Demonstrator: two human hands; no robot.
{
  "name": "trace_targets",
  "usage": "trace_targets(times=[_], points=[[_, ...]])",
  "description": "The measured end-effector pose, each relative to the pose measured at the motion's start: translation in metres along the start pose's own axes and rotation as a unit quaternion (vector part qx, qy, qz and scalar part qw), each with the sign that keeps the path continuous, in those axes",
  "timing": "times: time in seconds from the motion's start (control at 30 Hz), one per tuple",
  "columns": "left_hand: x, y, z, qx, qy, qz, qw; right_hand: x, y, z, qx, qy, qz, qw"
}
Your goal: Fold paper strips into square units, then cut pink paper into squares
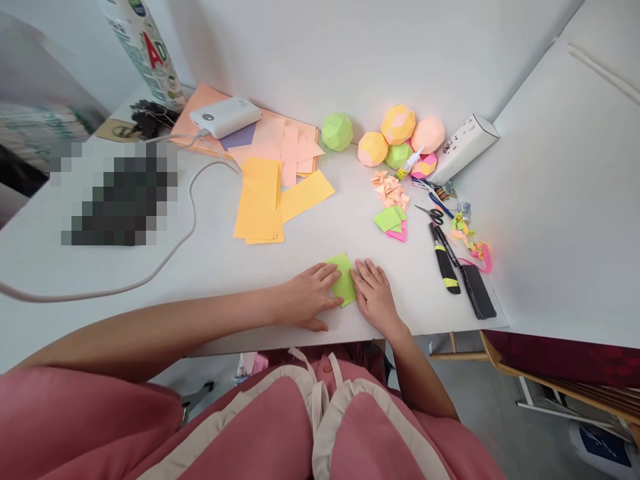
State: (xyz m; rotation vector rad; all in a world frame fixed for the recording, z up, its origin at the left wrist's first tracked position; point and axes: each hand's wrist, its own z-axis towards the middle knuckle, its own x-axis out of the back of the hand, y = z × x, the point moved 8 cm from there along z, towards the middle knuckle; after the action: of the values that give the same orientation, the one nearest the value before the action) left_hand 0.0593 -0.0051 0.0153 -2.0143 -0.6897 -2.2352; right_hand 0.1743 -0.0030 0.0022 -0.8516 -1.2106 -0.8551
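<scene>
A small green paper square (344,279) lies near the front edge of the white table (210,267). My left hand (307,295) rests flat on its left side, fingers stretched out over the paper. My right hand (374,293) lies flat against its right edge, fingers pressing down on it. Both hands hold the sheet against the table top.
Yellow and orange paper sheets (265,197) lie behind. Folded paper balls (397,137) stand at the back with a glue bottle (410,162). Small folded pieces (391,220), scissors (431,213), a utility knife (444,260) and a white power bank (225,117) with cable are around.
</scene>
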Motion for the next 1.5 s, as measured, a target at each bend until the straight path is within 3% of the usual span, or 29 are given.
trace_targets(times=[0.13, 0.4, 0.63, 0.83, 0.97, 1.1, 1.17, 1.3, 1.5], points=[[-0.001, 0.015, 0.004, -0.069, 0.034, 0.011, 0.997, -0.002, -0.001, -0.001, 0.001, -0.005, -0.011, 1.0], [-0.004, 0.019, 0.006, -0.085, 0.076, 0.042, 0.993, -0.001, -0.002, 0.0, -0.004, -0.006, -0.005, 1.0], [0.001, 0.02, 0.007, -0.08, 0.053, 0.033, 0.995, -0.002, -0.001, -0.001, -0.014, -0.008, 0.008, 1.0], [0.012, 0.023, 0.0, -0.095, 0.04, -0.05, 0.993, -0.002, -0.001, -0.001, -0.019, 0.001, 0.025, 1.0], [0.009, 0.01, 0.003, -0.048, 0.059, -0.094, 0.993, -0.002, -0.002, 0.0, -0.02, 0.008, 0.038, 0.999], [0.003, -0.001, 0.008, 0.016, 0.095, -0.074, 0.993, 0.004, -0.003, -0.003, -0.014, 0.042, 0.049, 0.998], [0.0, -0.001, 0.01, 0.02, 0.096, -0.051, 0.994, 0.012, -0.004, -0.007, 0.016, 0.063, 0.069, 0.995], [-0.001, 0.001, 0.011, 0.007, 0.103, -0.035, 0.994, 0.026, -0.014, -0.014, 0.146, 0.055, 0.095, 0.983], [0.002, 0.0, 0.012, 0.001, 0.097, -0.033, 0.995, 0.031, -0.027, -0.011, 0.287, 0.023, -0.003, 0.958]])
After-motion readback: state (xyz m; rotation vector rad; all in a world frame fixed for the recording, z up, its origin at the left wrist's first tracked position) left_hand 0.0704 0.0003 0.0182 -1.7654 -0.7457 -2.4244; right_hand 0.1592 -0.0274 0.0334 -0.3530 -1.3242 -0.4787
